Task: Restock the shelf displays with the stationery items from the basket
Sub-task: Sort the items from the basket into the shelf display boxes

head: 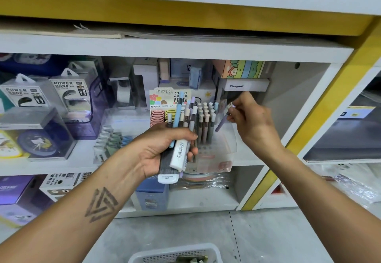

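My left hand [165,149] grips a bundle of stationery [181,130]: several pastel pens, a white marker with a barcode and a flat grey case with a white end. My right hand [251,122] pinches a single lilac pen [221,124], tilted, just right of the clear pen display stand [206,122] on the middle shelf. That stand holds several upright pens with pale caps. The white mesh basket [175,254] sits on the floor at the bottom edge, below my arms.
Power bank boxes [70,95] and clear cases fill the shelf's left side. A white "Henghua" box [247,85] and a colourful carton [243,68] sit above my right hand. A yellow post [321,106] bounds the shelf on the right. Boxes stand on the lower shelf.
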Demonstrator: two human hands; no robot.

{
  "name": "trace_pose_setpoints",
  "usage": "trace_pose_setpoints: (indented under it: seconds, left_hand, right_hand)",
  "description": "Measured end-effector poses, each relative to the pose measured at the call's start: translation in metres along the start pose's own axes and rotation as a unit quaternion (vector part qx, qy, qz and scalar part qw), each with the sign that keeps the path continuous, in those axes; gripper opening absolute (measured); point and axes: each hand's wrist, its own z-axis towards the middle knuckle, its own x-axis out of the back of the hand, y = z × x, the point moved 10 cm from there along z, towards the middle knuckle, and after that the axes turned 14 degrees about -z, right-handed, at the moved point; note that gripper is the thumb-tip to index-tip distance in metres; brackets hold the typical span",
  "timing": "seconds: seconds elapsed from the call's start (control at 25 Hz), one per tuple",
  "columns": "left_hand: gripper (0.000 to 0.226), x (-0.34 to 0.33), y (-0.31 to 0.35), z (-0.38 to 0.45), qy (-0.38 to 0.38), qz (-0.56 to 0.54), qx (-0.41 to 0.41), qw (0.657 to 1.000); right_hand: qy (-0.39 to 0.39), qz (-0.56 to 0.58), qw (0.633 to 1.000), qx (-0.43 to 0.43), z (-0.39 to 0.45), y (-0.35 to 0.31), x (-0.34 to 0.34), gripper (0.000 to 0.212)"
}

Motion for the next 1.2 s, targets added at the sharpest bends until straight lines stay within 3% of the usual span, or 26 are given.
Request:
trace_pose_setpoints:
  seconds: [0.44, 0.56, 0.64, 0.84, 0.92, 1.0, 1.08, 1.2]
  left_hand:
    - [0.024, 0.003, 0.000, 0.004, 0.005, 0.024, -0.012, 1.000]
    - [0.024, 0.003, -0.002, 0.004, 0.001, 0.031, -0.003, 1.000]
    - [0.024, 0.004, -0.003, 0.003, -0.003, 0.036, -0.001, 0.999]
    - [0.026, 0.003, -0.004, 0.005, -0.018, 0.053, -0.002, 0.998]
    - [0.020, 0.002, -0.004, 0.004, -0.027, 0.071, -0.001, 0.997]
    - [0.014, -0.001, -0.007, 0.001, -0.044, 0.090, 0.008, 0.995]
    - [0.013, -0.006, -0.012, -0.002, -0.060, 0.106, 0.025, 0.992]
    - [0.016, -0.009, -0.020, -0.004, -0.068, 0.109, 0.055, 0.990]
  right_hand:
    - [-0.033, -0.079, 0.994, 0.065, 0.008, -0.015, -0.009, 0.011]
    - [-0.010, -0.098, 0.994, 0.055, 0.012, -0.016, -0.006, 0.008]
    - [0.018, -0.152, 0.986, 0.063, 0.014, -0.019, -0.003, 0.017]
    - [-0.077, -0.242, 0.967, 0.022, 0.011, -0.011, -0.022, 0.031]
    - [-0.049, -0.149, 0.988, 0.007, 0.010, -0.017, -0.015, 0.032]
    - [-0.050, 0.064, 0.995, -0.066, 0.011, -0.015, -0.013, 0.028]
    - [-0.094, 0.282, 0.944, -0.147, 0.005, -0.014, -0.025, 0.025]
    - [-0.112, 0.397, 0.892, -0.184, 0.000, -0.018, -0.030, 0.017]
